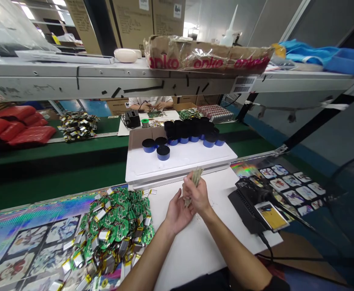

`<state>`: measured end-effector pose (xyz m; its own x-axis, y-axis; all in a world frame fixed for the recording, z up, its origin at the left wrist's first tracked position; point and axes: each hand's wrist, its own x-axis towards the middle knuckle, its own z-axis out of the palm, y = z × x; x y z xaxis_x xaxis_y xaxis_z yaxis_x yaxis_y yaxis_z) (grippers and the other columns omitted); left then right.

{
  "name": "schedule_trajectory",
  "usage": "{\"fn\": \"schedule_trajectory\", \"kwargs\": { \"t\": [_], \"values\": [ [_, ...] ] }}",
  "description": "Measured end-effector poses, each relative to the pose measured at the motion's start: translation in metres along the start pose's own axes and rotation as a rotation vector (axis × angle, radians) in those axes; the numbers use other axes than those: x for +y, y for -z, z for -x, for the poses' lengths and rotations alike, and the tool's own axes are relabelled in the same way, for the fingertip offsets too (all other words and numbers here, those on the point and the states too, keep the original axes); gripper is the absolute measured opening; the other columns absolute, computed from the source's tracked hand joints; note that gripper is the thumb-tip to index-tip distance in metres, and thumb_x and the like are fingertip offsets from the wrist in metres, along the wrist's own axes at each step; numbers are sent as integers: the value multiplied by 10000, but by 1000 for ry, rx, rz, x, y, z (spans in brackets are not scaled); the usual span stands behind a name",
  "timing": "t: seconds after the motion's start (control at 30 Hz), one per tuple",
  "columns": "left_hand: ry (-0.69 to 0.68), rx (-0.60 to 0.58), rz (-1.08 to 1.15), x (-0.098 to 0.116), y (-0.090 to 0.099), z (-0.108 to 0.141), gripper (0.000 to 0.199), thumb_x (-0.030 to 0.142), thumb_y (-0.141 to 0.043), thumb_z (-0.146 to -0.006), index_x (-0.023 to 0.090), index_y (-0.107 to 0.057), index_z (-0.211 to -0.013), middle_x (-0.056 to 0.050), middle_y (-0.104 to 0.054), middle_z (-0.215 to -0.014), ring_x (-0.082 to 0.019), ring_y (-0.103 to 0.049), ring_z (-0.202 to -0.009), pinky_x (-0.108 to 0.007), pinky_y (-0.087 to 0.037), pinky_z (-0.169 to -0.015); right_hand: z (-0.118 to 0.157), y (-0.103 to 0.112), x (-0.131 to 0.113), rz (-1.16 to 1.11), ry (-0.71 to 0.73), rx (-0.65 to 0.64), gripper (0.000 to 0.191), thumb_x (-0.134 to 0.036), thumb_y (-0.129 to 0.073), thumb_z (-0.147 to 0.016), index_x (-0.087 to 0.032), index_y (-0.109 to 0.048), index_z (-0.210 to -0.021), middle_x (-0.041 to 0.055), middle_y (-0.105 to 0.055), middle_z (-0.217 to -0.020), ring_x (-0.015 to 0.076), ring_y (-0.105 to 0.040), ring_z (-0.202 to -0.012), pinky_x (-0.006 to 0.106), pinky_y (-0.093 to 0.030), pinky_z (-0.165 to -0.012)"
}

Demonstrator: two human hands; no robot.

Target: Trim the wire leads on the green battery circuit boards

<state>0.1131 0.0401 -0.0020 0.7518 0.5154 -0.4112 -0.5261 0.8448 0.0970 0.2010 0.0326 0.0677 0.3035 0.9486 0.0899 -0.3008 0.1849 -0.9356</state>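
My right hand (199, 195) is closed around a pale greenish-beige bundle (197, 176), perhaps a crumpled cloth or a bunch of strips; its exact kind is unclear. The bundle sticks out above the fist, and its lower end shows between my two hands. Just below and to the left, my left hand (178, 214) is turned palm up with its thumb stretched out. Its fingertips are partly hidden behind the right hand. Both hands are above a white work surface (183, 250), where small crumbs lie near the right wrist.
Green circuit boards with small batteries (116, 222) are heaped at left. Blue and black round cases (163, 152) stand on a white foam tray (195, 158) ahead. A black soldering station (249, 206) sits at right. Overhead runs a shelf (104, 83); across the bench another person (151, 104) works.
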Motion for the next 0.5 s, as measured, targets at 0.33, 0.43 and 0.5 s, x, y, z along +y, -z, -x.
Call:
{"fn": "schedule_trajectory", "kwargs": {
  "t": [0.33,0.43,0.5],
  "values": [
    [-79,-7,20,0,16,-8,115,185,-621,-980,132,-708,-1033,-44,-770,-891,-140,-755,-782,-220,-615,-738,12,-6,20,180,82,34,317,-508,-767,-849,-243,-613,-930,-51,-582,-585,141,-505,-502,290,-434,-528],
    [-119,-33,19,0,17,-9,118,225,-711,-930,157,-718,-1027,-41,-758,-965,-155,-753,-906,-217,-615,-840,16,-5,27,281,36,-34,275,-470,-780,-820,-244,-623,-824,-44,-572,-596,157,-528,-538,309,-466,-569],
    [-157,-46,21,1,14,-8,97,206,-730,-908,159,-722,-992,-38,-750,-976,-142,-745,-933,-210,-601,-910,18,-3,31,349,44,-44,265,-430,-795,-794,-245,-612,-747,-31,-581,-618,170,-548,-588,323,-482,-620]
  ]
}}
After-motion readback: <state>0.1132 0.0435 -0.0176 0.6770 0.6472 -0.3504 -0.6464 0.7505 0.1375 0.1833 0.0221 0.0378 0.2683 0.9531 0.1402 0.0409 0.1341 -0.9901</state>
